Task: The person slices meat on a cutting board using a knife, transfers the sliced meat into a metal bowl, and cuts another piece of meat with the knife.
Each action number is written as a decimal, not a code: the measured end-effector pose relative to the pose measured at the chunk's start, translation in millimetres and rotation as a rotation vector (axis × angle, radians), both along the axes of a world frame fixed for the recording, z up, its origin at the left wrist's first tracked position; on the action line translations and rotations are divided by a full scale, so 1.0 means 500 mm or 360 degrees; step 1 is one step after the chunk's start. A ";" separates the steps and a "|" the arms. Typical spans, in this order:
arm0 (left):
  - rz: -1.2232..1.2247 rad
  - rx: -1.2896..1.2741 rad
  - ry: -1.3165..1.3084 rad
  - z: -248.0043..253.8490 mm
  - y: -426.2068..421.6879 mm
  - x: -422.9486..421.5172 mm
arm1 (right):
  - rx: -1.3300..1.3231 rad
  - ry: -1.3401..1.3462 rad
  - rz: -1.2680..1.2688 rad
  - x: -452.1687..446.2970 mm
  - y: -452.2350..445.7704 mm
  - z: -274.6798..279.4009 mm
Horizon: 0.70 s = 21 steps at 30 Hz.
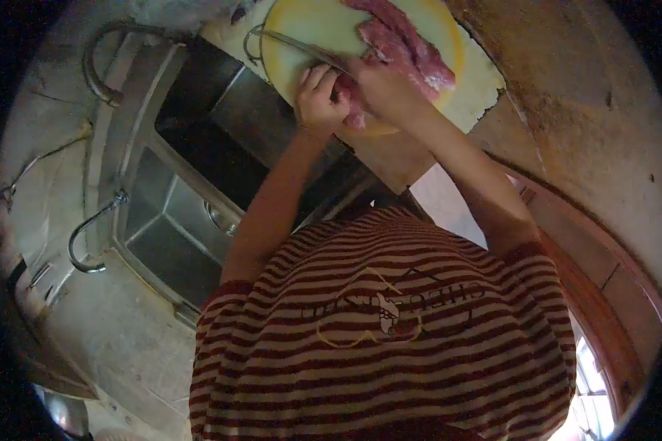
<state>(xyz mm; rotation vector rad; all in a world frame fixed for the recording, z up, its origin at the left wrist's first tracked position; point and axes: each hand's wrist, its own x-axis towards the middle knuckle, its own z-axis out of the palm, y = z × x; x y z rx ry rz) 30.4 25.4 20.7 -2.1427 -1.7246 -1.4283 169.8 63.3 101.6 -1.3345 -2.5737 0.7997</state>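
Observation:
On a round, pale cutting board with a yellowish rim, several pieces of raw pink-red meat lie toward the right. My right hand is wrapped round a knife, whose blade points to the upper left across the board. The knife's handle is hidden in my fingers. Beside it, my left hand has its fingers curled on a smaller meat piece near the board's front edge. That piece is partly covered by both hands. A thin metal ring sits at the board's left rim.
A steel double sink lies left of the board, with one curved faucet by the far basin and another faucet by the near one. Brown stained countertop extends to the right. A metal pot-like object is at lower left.

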 end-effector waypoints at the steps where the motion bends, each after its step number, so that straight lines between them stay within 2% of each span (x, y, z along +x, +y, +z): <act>1: -0.0036 -0.0132 0.0050 -0.004 -0.003 -0.006 | -0.0003 0.0039 0.0051 -0.032 0.036 -0.025; 2: -0.0075 -0.0261 0.0102 -0.006 -0.005 -0.009 | -0.0004 0.0078 0.0098 -0.048 0.057 -0.040; 5: -0.0071 -0.0119 0.0110 -0.008 -0.005 -0.009 | 0.0081 0.0272 0.0081 -0.039 0.046 -0.011; 8: -0.0134 -0.0068 0.0062 0.006 -0.001 -0.008 | 0.0216 0.0277 0.0092 0.043 0.008 -0.024; 11: -0.0070 -0.0220 -0.0176 0.002 -0.014 0.002 | 0.0037 -0.0024 -0.0010 0.131 -0.041 -0.004; 15: -0.0086 -0.0113 -0.0031 0.005 -0.012 -0.004 | -0.0187 -0.0268 -0.0051 0.168 -0.114 0.065; 19: -0.0024 -0.0120 -0.0010 0.002 -0.014 0.001 | -0.0160 -0.0315 -0.0063 0.175 -0.122 0.047; 21: -0.0024 -0.0138 -0.0010 0.003 -0.012 0.000 | -0.0088 -0.0172 0.0024 0.167 -0.112 0.044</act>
